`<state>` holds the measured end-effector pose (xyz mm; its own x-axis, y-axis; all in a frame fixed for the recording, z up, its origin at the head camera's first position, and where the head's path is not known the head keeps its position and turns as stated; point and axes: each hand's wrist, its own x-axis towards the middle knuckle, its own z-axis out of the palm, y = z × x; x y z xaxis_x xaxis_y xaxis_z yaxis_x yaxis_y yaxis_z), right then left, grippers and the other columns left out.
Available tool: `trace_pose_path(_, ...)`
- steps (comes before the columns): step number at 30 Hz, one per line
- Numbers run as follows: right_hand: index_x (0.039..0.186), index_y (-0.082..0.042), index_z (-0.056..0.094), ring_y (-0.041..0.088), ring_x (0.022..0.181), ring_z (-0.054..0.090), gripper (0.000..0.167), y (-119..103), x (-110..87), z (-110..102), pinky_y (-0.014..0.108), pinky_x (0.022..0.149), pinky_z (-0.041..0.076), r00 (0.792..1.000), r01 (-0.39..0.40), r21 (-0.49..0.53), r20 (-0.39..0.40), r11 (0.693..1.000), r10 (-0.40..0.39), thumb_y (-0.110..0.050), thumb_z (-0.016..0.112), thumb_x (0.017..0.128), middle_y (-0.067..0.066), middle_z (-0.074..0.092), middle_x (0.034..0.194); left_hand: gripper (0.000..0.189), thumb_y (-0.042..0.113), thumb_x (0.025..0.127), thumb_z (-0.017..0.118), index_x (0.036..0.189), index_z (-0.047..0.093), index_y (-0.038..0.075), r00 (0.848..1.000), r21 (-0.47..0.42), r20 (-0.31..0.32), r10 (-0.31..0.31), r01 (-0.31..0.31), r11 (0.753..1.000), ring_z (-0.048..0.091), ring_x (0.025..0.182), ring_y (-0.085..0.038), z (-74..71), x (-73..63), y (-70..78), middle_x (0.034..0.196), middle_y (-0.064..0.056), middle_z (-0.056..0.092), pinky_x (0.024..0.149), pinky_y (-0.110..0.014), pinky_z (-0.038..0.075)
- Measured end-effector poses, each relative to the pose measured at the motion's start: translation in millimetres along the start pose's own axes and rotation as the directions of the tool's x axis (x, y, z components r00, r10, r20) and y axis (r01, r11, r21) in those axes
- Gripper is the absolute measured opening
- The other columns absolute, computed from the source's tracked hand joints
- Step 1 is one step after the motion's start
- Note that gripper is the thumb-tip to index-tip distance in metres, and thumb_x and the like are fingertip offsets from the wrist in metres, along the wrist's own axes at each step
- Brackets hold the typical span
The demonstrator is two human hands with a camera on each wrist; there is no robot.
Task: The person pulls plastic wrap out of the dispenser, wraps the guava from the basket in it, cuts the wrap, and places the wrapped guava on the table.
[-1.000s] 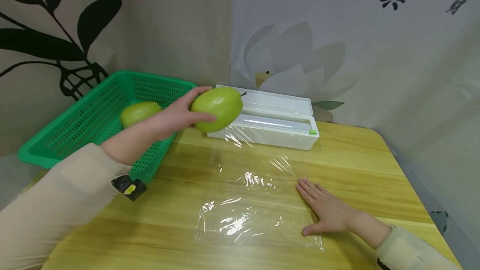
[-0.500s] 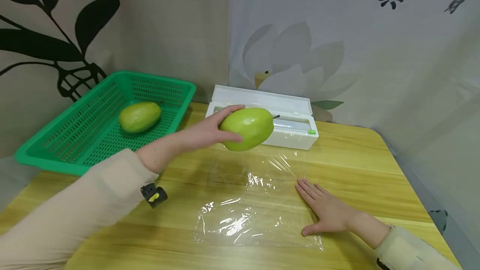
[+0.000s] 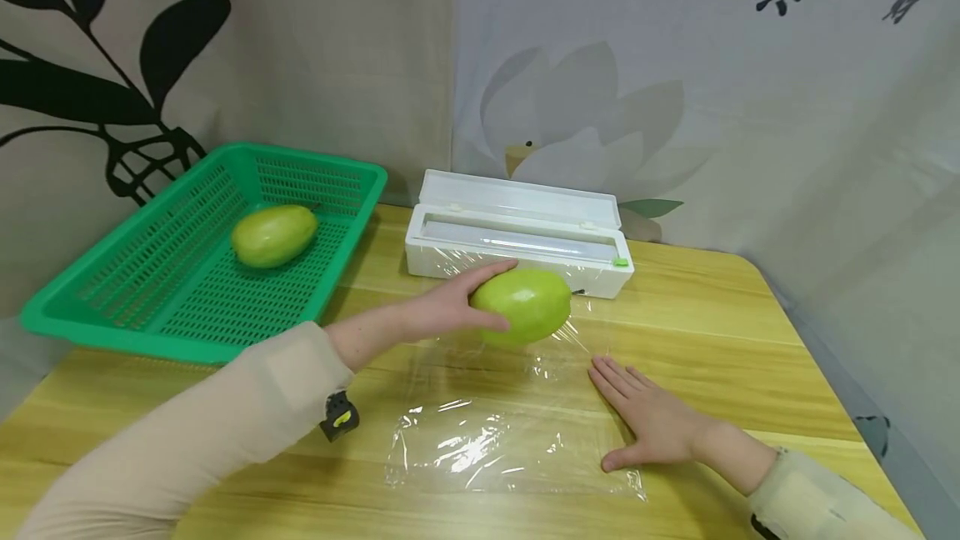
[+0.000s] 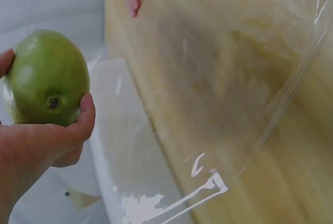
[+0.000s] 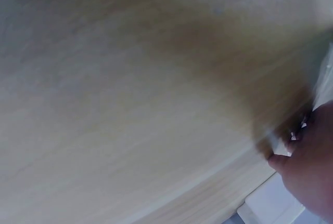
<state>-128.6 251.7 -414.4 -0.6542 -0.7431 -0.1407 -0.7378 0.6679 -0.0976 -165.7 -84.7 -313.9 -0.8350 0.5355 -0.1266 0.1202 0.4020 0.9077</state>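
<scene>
A green, pear-like fruit with a dark stem [image 3: 528,304] is gripped by my left hand [image 3: 457,304], thumb on one side and fingers on the other. It hangs over a sheet of clear plastic wrap [image 3: 480,440] spread on the table. In the left wrist view the fruit [image 4: 49,78] is seen end-on, apart from the wrap. My right hand [image 3: 652,415] lies flat with straight fingers at the wrap's right edge. From a white wrap dispenser [image 3: 517,265] with its lid up, the film runs toward me.
A green plastic basket [image 3: 202,348] stands at the left, holding another green fruit [image 3: 273,236]. The wooden table [image 3: 712,315] ends at a curtain with printed leaves and a flower behind it.
My left hand has carried the fruit from beside the basket rightward and toward me, lower over the wrap. The right hand stays where it was.
</scene>
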Motion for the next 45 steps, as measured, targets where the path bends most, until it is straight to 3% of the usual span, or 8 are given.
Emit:
trace_pose_path(10,0.145,0.004,0.023,0.038,0.140,0.023,0.114,0.7,0.4,1.1,0.010,0.108,-0.019,1.000,-0.002,-0.020,0.000,1.000,0.002,-0.079,0.048,0.072,0.022,0.020,0.153,0.080,0.015,0.079,0.072,0.145,0.030,0.025,0.997,-0.097,0.070,0.012,-0.005,0.995,0.045,0.125,-0.032,18.8,10.7,-25.5,0.146,-0.010,0.034,0.102,-0.045,0.043)
trace_pose_path(19,0.146,0.004,0.022,0.038,0.140,0.021,0.114,1.3,1.3,1.2,0.010,0.108,-0.019,1.000,-0.003,-0.016,0.010,1.000,0.003,-0.079,0.048,0.072,0.022,0.019,0.154,0.083,0.015,0.075,0.075,0.145,0.033,0.022,0.994,0.025,0.107,0.035,-0.038,0.999,0.042,0.128,-0.030,27.9,17.8,-43.4,0.148,-0.007,0.033,0.105,-0.048,0.038)
trace_pose_path(25,0.146,0.004,0.021,0.038,0.141,0.019,0.114,-1.0,2.0,-2.6,0.009,0.107,-0.020,0.999,-0.022,0.031,0.039,0.999,0.020,-0.079,0.048,0.072,0.022,0.017,0.154,0.084,0.011,0.073,0.075,0.145,0.032,0.022,0.993,-0.006,0.116,0.004,-0.003,1.000,0.040,0.128,-0.031,32.6,18.0,-55.9,0.149,-0.007,0.030,0.107,-0.050,0.035)
trace_pose_path(37,0.145,0.005,0.023,0.040,0.139,0.023,0.113,0.1,3.1,-2.4,0.009,0.108,-0.018,1.000,0.006,0.011,0.009,1.000,-0.006,-0.078,0.049,0.073,0.023,0.021,0.153,0.090,0.006,0.070,0.075,0.147,0.029,0.021,0.990,-0.083,0.139,-0.028,0.040,0.996,0.041,0.127,-0.034,32.7,17.6,-56.8,0.149,-0.010,0.029,0.105,-0.050,0.038)
trace_pose_path(39,0.146,0.003,0.021,0.039,0.140,0.020,0.114,-0.1,3.6,-4.2,0.019,0.116,-0.009,0.999,-0.010,0.031,0.033,0.999,0.009,-0.078,0.050,0.072,0.022,0.018,0.154,0.091,0.006,0.070,0.075,0.147,0.028,0.020,0.990,-0.093,0.139,-0.035,0.048,0.994,0.042,0.126,-0.033,32.5,17.7,-57.0,0.148,-0.010,0.030,0.105,-0.049,0.038)
trace_pose_path(42,0.147,0.002,0.019,0.039,0.141,0.018,0.116,0.9,2.9,-6.5,0.019,0.116,-0.008,0.998,-0.028,0.061,0.052,0.998,0.024,-0.078,0.052,0.070,0.021,0.016,0.155,0.091,0.005,0.070,0.075,0.147,0.029,0.019,0.990,-0.093,0.136,-0.033,0.046,0.995,0.044,0.125,-0.033,33.0,19.3,-58.4,0.146,-0.011,0.033,0.105,-0.048,0.038)
trace_pose_path(44,0.147,0.002,0.020,0.040,0.140,0.020,0.117,1.0,1.9,-8.6,0.032,0.118,0.005,0.999,-0.019,0.051,0.036,0.999,0.017,-0.078,0.053,0.068,0.022,0.017,0.154,0.091,0.005,0.070,0.075,0.146,0.029,0.019,0.990,-0.089,0.135,-0.033,0.046,0.995,0.044,0.124,-0.032,33.4,19.7,-58.8,0.145,-0.011,0.034,0.105,-0.047,0.038)
trace_pose_path(45,0.147,0.002,0.020,0.040,0.140,0.020,0.118,1.1,1.0,-9.0,0.032,0.118,0.004,1.000,-0.017,0.050,0.025,0.999,0.015,-0.079,0.054,0.067,0.022,0.018,0.154,0.091,0.005,0.069,0.075,0.146,0.029,0.019,0.990,-0.085,0.133,-0.036,0.048,0.995,0.045,0.124,-0.031,33.5,20.0,-59.4,0.144,-0.011,0.035,0.105,-0.047,0.038)
